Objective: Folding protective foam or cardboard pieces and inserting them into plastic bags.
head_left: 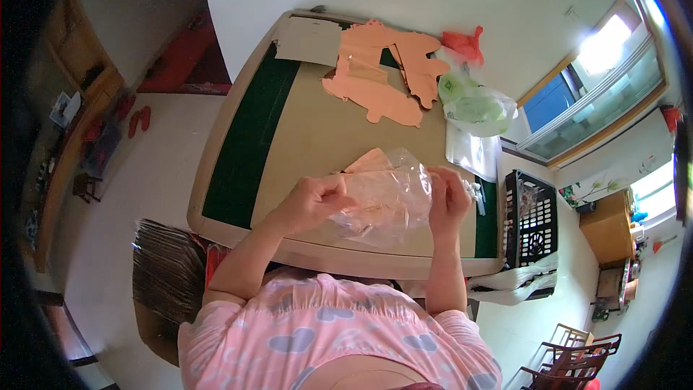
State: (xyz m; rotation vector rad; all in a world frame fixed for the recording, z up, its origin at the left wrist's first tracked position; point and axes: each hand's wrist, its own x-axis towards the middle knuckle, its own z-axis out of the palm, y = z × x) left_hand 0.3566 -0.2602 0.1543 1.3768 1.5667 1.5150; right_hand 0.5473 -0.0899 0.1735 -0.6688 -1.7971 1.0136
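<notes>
Beside the counter's left edge a stack of brown cardboard sheets (167, 274) stood on the floor, with open floor beyond it. The counter (303, 137) had a dark green band along its left side and a bare tan middle, free for movement between the person and the far pile. At the far left corner lay a pale card sheet (309, 41), and just beside it a heap of orange paper cutouts (382, 76) reached close to the far edge. The left hand (314, 201) was closed, pinching the left side of a clear plastic bag (390, 198) held just above the near part of the counter; an orange cutout piece (368, 162) sat inside it, its tip poking out at the top. The right hand (449, 198) gripped the bag's right edge with curled fingers. Further right, a red plastic bag (464, 45) and a green-and-clear bag (476, 107) crowded the far right corner, and small white items (475, 191) lay near the right edge. A black perforated crate (530, 218) stood off the counter's right side, touching it
</notes>
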